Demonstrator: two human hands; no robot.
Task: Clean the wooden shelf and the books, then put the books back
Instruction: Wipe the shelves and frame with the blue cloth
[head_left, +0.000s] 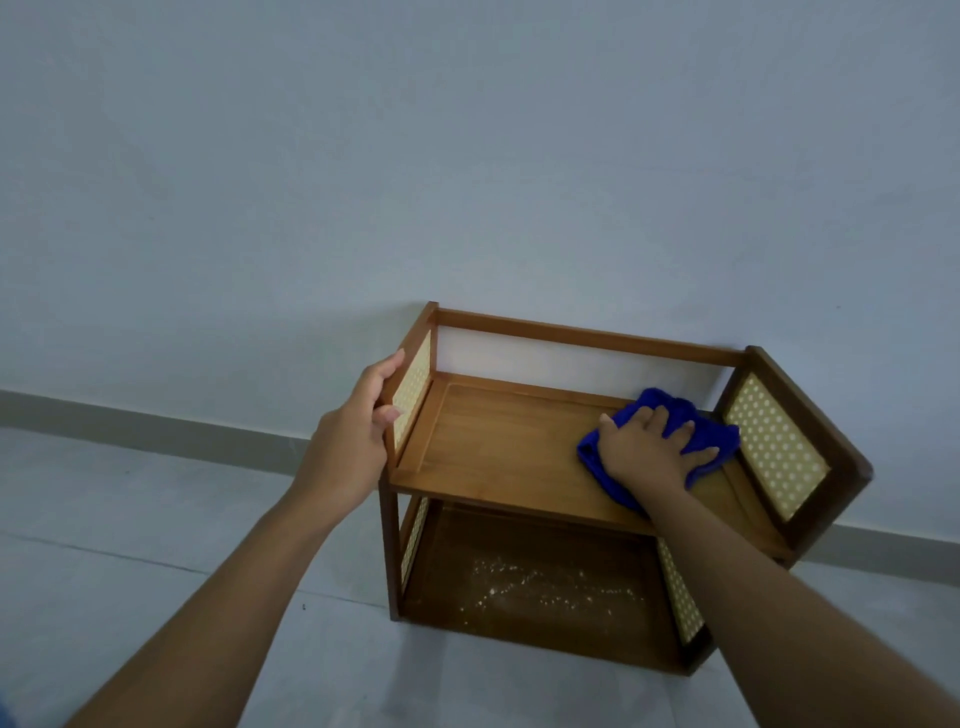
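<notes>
A small two-tier wooden shelf (498, 457) with pale perforated side panels stands on the floor against the wall. My left hand (358, 431) grips the top edge of its left side panel, fingers curled over the frame. My right hand (649, 447) lies flat with spread fingers on a blue cloth (670, 410), pressing it onto the right end of the upper board. White dust specks (550, 587) are scattered over the lower board. No books are in view.
The shelf's back touches a pale blue-grey wall (467, 156) with a grey skirting strip (156, 426). Grey floor tiles (156, 519) spread to the left and in front of the shelf.
</notes>
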